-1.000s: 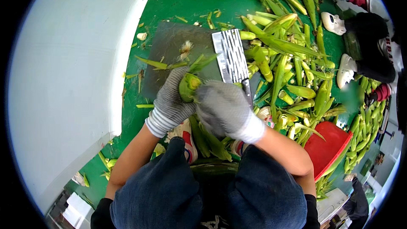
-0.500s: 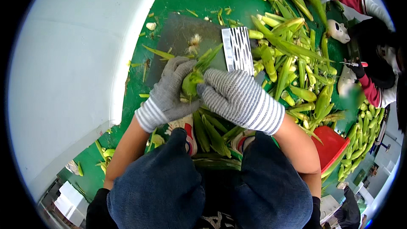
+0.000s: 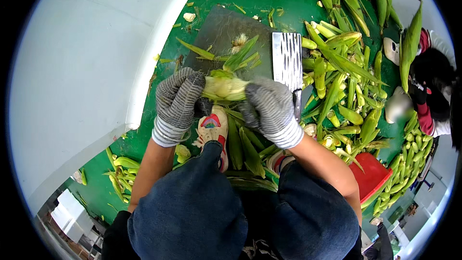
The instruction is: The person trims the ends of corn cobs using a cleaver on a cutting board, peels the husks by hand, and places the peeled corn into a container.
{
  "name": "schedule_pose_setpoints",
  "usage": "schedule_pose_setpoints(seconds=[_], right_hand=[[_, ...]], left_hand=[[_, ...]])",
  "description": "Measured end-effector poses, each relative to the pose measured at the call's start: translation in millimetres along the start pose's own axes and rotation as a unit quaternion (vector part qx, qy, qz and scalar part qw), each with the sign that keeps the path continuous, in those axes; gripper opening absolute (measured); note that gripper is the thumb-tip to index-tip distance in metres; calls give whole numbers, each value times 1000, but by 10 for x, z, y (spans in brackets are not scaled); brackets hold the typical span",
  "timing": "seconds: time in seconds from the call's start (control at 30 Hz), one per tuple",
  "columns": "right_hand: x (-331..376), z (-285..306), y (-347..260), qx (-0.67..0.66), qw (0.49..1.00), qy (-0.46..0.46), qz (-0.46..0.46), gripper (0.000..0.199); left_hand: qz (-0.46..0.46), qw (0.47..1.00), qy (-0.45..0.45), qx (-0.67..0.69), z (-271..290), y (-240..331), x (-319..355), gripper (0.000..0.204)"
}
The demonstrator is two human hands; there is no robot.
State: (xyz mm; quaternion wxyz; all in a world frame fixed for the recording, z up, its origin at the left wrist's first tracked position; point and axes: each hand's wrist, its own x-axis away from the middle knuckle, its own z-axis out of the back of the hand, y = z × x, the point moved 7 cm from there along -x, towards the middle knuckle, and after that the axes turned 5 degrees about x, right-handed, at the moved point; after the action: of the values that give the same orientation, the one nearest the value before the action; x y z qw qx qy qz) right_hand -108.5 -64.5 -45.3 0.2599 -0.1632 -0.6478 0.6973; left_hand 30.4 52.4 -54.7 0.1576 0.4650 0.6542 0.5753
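Between my two gloved hands an ear of corn (image 3: 224,89) lies sideways, its pale green husk pulled open and spread. My left hand (image 3: 178,97), in a grey striped knit glove, is closed on the left end of the husk. On the other end my right hand (image 3: 275,108), gloved alike and a little smeared by motion, pinches the husk. Beyond them a dark cutting board (image 3: 221,31) carries loose green leaves and a tuft of corn silk (image 3: 239,42). A broad cleaver (image 3: 286,60) rests at its right edge, with its black handle toward my right hand.
Husks and cut stalk ends (image 3: 344,96) are heaped on the right. Trimmed corn (image 3: 409,163) is piled beyond a red scoop-like container (image 3: 373,175). At far right a co-worker is partly hidden behind a raised ear of corn (image 3: 412,43). A white wall (image 3: 96,58) runs along the left.
My hands have moved apart, and the husk between them is now opened out and stretched sideways. The co-worker's ear of corn has come up and outward from the far pile.
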Motion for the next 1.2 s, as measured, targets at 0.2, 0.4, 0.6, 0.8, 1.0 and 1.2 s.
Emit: schedule_pose_setpoints(seconds=[0.2, 0.4, 0.6, 0.8, 1.0, 1.2], right_hand=[[183, 118, 399, -271, 941, -9, -202, 10], [326, 476, 120, 43, 981, -13, -188, 9], [226, 397, -158, 193, 972, -29, -128, 18], [420, 241, -19, 222, 967, 17, 122, 20], [462, 575, -295, 269, 960, -1, 76, 14], [1620, 1598, -803, 455, 865, 210, -39, 19]], left_hand=[[-272, 945, 27, -181, -89, -17, -82, 15], [-125, 989, -73, 17, -436, -153, -53, 17], [-107, 952, -239, -158, -768, -104, 111, 19], [-253, 922, -211, -206, -598, -6, 264, 17], [-302, 804, -392, -331, -1453, 243, 254, 16], [-336, 733, -497, -320, -2103, 889, 472, 18]])
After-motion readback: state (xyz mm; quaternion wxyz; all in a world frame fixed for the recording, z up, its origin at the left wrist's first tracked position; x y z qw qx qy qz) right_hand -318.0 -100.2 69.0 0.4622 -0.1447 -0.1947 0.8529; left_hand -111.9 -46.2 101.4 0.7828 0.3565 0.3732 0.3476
